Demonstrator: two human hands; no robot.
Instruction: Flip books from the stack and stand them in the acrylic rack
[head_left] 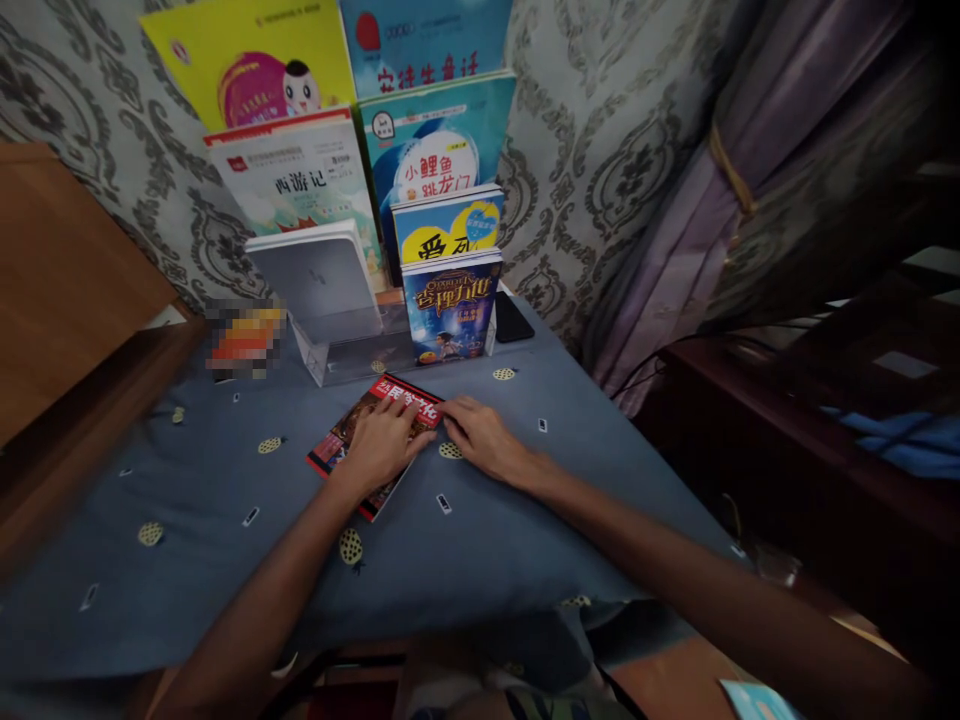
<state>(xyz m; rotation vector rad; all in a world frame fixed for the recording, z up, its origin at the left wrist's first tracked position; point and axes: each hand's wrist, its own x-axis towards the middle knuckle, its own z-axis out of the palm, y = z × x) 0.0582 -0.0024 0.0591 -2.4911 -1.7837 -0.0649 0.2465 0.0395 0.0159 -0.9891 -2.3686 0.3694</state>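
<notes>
A thin book with a red and black cover (pixel 334 447) lies slanted on the blue cloth. My left hand (pixel 382 440) rests flat on its cover, fingers spread, hiding much of the picture and part of the title. At the book's upper right corner is my right hand (pixel 484 435), its fingers bent and the thumb and forefinger closed at the corner. Just behind the book stands a clear acrylic rack (pixel 352 355) with books in tiers. A dark blue book (pixel 454 310) fills its front right slot, and a plain greyish-white book (pixel 319 280) its front left.
Higher in the rack stand a yellow book (pixel 202 60), a teal book (pixel 487 115) and several others. A black phone (pixel 514 318) lies to the rack's right. Something blurred orange (pixel 247 338) lies at left. A tied curtain (pixel 675 260) hangs beyond the table's right edge.
</notes>
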